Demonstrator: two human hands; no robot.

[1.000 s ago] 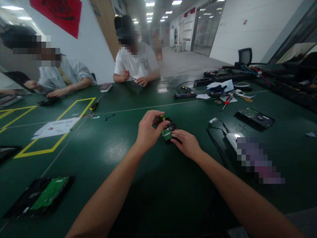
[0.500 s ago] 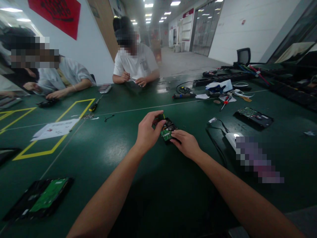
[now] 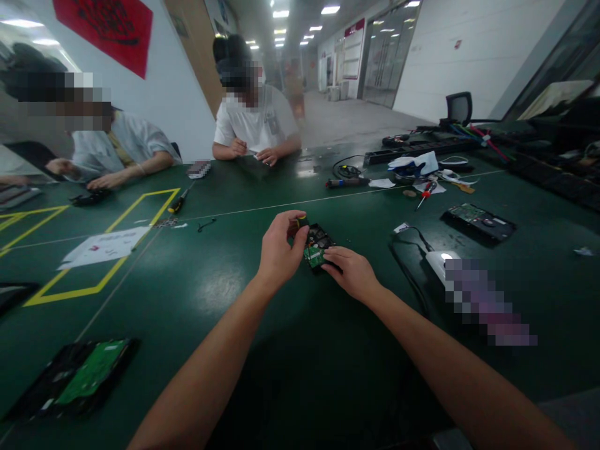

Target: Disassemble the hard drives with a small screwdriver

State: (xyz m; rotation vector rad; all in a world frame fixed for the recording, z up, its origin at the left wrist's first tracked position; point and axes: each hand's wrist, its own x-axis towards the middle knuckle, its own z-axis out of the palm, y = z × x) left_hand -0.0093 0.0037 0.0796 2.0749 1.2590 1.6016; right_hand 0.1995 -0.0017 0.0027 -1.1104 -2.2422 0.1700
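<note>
A small hard drive [image 3: 315, 255] with a green circuit board lies on the dark green table in front of me. My left hand [image 3: 281, 245] is closed around a screwdriver [image 3: 302, 221] with a black and yellow handle. Its shaft points down at the drive; where the tip rests I cannot make out. The fingers of my right hand [image 3: 352, 270] grip the near right edge of the same drive, thumb below and fingers on the board side.
Other hard drives lie at lower left [image 3: 94, 372] and at right [image 3: 478, 222]. A white device [image 3: 438, 259] with a black cable is right of my hands. Another screwdriver [image 3: 178, 203] and a paper sheet [image 3: 103, 247] lie left. Two people [image 3: 255, 125] work across the table.
The screwdriver's handle has turned or tilted slightly in my left hand, and more of its end shows. My right hand and the drive stay almost in place.
</note>
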